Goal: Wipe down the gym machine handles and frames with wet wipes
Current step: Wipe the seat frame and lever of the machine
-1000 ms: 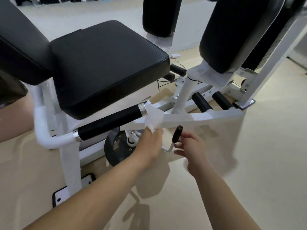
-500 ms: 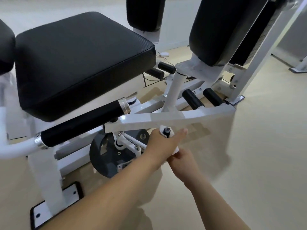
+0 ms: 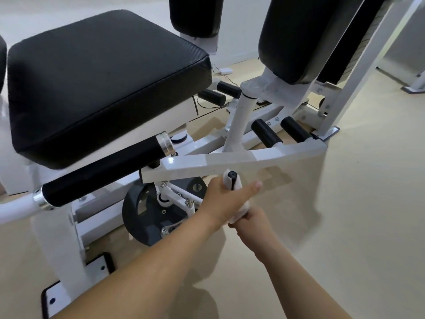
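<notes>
Clamped left hand (image 3: 224, 199) round wet wipe (image 3: 236, 180), wipe wrapped over small black lever handle (image 3: 231, 175) under white frame bar (image 3: 230, 161). Right hand (image 3: 251, 221) pinched lever's lower end, steadying it. Second earlier our wipe sat up on frame bar by big black grip (image 3: 101, 171); since then we dropped to lever. We judged bar done, small handle under way.

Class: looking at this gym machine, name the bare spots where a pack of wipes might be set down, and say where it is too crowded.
Free: the seat pad, and the floor right of the white crossbar. Crowded: under the crossbar, where the left hand, right hand, wipe and grey disc bunch together.
</notes>
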`<state>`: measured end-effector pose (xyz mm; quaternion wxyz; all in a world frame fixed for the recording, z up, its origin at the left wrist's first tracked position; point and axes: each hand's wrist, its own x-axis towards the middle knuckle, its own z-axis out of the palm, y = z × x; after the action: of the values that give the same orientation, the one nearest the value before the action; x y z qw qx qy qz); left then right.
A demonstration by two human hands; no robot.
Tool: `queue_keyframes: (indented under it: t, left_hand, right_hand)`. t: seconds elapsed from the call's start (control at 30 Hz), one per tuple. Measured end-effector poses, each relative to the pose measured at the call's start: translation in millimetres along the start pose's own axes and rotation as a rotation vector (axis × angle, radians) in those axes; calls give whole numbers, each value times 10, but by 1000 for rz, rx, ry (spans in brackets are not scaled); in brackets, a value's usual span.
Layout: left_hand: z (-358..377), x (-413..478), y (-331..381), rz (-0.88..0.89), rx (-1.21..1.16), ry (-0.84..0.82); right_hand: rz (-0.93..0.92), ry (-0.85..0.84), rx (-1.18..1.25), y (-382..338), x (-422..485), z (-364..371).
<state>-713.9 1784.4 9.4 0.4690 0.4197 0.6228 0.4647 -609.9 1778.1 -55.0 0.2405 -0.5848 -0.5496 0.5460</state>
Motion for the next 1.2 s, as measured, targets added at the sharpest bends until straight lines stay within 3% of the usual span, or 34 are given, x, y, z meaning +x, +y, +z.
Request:
queue_keyframes:
  t: [0.2, 0.37, 0.6, 0.83, 0.97, 1.03, 1.1, 1.2]
  left_hand:
    - [-53, 25, 398, 123, -71, 23]
    - [-41, 13, 239, 161, -74, 31]
    - [-15, -124, 4, 89, -108, 92]
    - [-98, -205, 522, 100, -218, 52]
    - [-124, -325, 960, -18, -329, 63]
    - [-152, -424, 1247, -54, -321, -9]
    - [-200, -556, 1497, -154, -347, -60]
    - [-333, -769, 1896, -317, -373, -30]
  right_hand:
    - [66, -17, -18, 25, 74, 10]
    - [31, -47, -81, 45, 61, -6]
    - [78, -63, -94, 88, 3, 43]
    - [168, 22, -237, -66, -74, 74]
    - [165, 102, -370, -304, -254, 20]
    - [185, 125, -253, -535, -445, -78]
    - [243, 168, 42, -764, -711, -205]
    - [395, 189, 317, -1227, -1194, -392]
